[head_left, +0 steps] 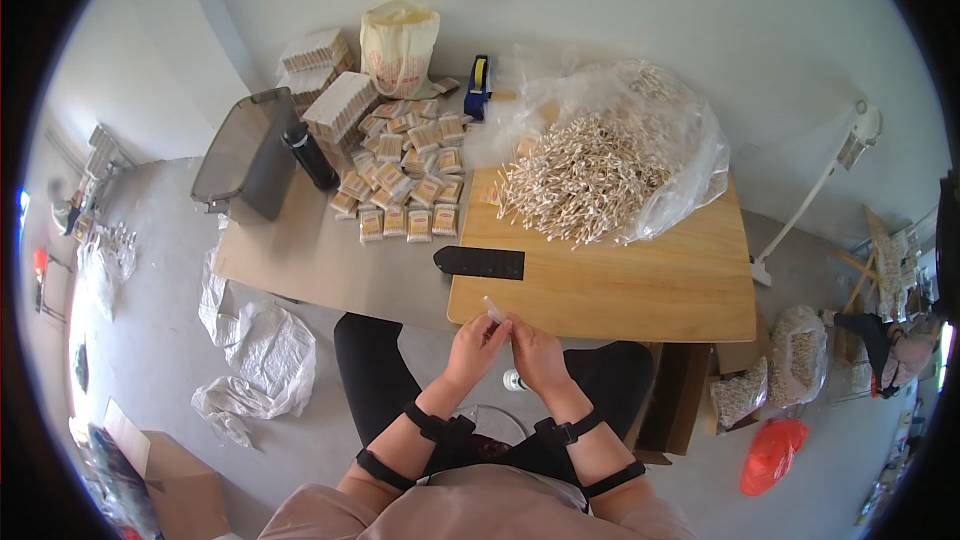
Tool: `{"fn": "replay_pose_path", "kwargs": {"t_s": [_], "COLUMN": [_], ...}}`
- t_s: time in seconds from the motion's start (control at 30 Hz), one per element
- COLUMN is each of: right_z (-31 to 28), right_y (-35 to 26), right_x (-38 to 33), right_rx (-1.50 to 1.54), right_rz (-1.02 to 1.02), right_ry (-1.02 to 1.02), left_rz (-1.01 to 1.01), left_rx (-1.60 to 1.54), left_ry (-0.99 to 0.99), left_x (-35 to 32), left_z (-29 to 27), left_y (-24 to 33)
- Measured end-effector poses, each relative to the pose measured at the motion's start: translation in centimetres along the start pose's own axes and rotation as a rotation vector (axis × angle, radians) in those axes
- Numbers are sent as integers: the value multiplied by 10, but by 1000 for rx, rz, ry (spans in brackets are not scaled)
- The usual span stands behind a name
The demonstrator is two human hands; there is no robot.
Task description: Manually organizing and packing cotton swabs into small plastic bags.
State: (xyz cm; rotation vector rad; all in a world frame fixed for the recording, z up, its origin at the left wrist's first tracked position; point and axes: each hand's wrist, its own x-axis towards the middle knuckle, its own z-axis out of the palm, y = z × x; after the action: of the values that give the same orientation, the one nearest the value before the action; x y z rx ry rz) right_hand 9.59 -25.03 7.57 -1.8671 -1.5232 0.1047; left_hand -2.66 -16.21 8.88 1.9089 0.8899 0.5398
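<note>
My left hand [474, 350] and my right hand [537, 351] meet over my lap, just off the table's near edge. Both are closed, fingertips pinching a small clear plastic bag [491, 307] whose end pokes up between them. The fingers hide the rest of it, so I cannot tell whether anything is inside. Beyond my hands a black flat holder [480, 262] lies across the left edge of a wooden board [610, 300]. On that board a big heap of loose cotton swabs [590, 175] spills from a large clear plastic bag [690, 180].
Small filled packs of swabs [405, 175] cover the table's left part, with stacked packs [340, 105] behind. Nearby stand a grey plastic bin [245, 155], a black bottle [310, 155], a cream bag [398, 48] and a blue tape dispenser [478, 87]. A white lamp [815, 190] rises at right.
</note>
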Motion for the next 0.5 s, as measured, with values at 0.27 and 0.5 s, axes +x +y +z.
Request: {"fn": "replay_pose_path", "kwargs": {"t_s": [0.27,0.5], "right_z": [-15,-27], "right_y": [-15,-33], "right_x": [-9,1], "right_rx": [-24,225], "right_rz": [-15,-18], "right_ry": [-71,10], "left_rz": [-274,-230], "left_rx": [-669,-488], "left_ry": [-7,-100], "left_x": [-11,-11], "left_z": [4,-5], "left_y": [-7,-6]}}
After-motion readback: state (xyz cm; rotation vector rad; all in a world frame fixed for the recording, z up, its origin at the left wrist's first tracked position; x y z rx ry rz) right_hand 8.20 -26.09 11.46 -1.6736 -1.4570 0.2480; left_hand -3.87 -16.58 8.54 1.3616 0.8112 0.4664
